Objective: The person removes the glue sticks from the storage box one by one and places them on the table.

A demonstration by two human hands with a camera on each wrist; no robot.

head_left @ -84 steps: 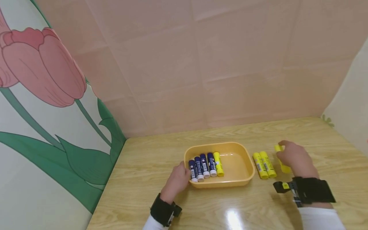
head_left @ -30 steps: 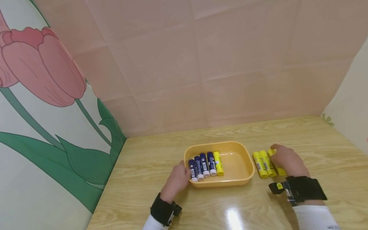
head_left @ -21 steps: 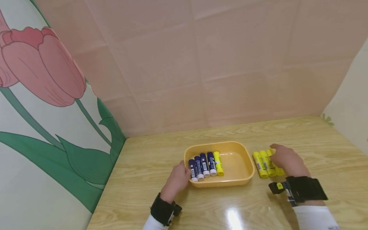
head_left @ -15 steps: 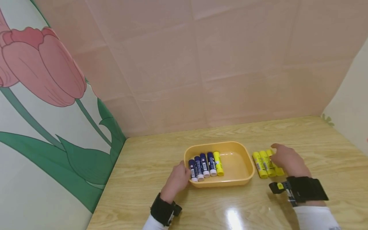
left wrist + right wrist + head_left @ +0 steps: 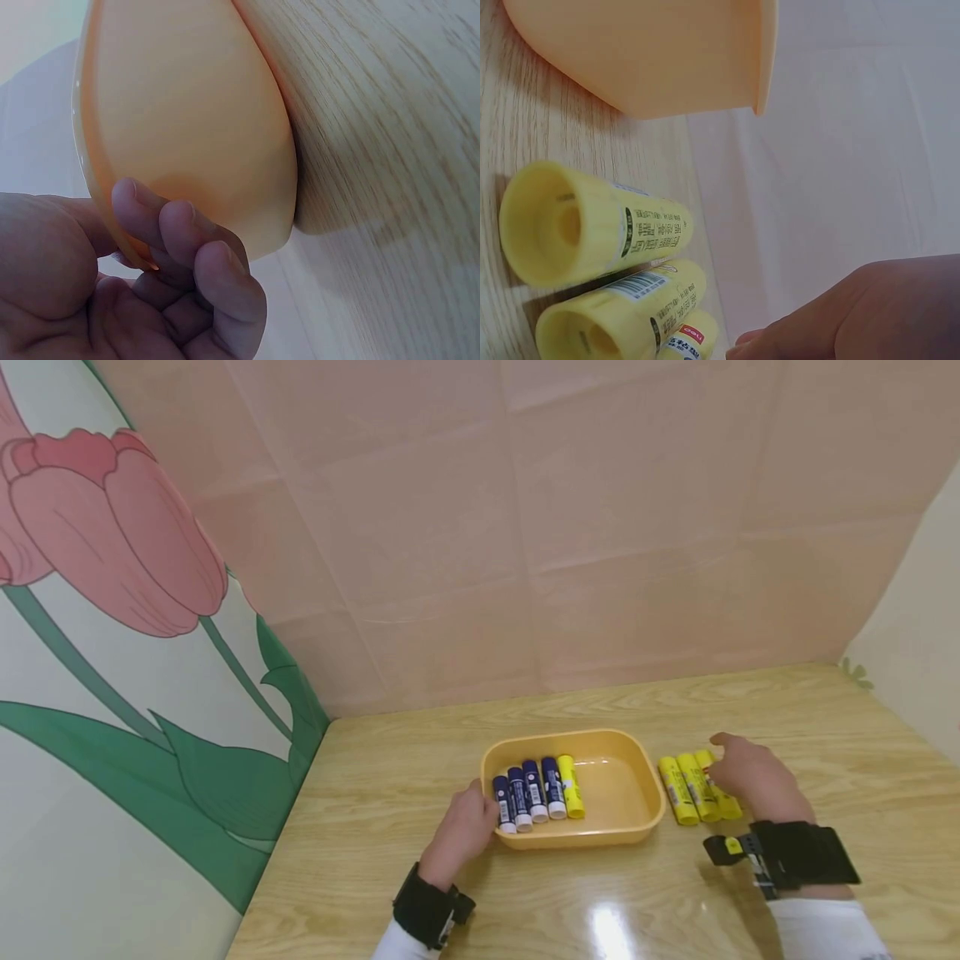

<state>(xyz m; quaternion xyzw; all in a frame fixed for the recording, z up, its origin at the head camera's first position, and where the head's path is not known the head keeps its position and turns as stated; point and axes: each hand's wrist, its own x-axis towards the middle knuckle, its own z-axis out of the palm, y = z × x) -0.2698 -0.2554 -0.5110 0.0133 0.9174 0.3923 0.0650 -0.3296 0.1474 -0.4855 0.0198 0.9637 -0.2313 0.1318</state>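
My left hand grips the left end of a yellow-orange plastic tray, thumb over the rim and curled fingers against the outer wall. Inside the tray lie several navy glue sticks with white ends and one yellow glue stick. Right of the tray, three yellow glue sticks lie side by side on the table. Over the rightmost glue stick hovers my right hand, its fingers loose and partly hidden. In the right wrist view, its fingertips show just off the third glue stick.
The wood-grain table meets a pinkish cloth backdrop at its far edge. A wall with a large painted tulip stands on the left, a pale wall on the right. The tray's right half shows bare floor.
My right hand has carried a yellow glue stick leftward, set it down against the other two, and loosened off it slightly. My left hand and the tray have stayed put.
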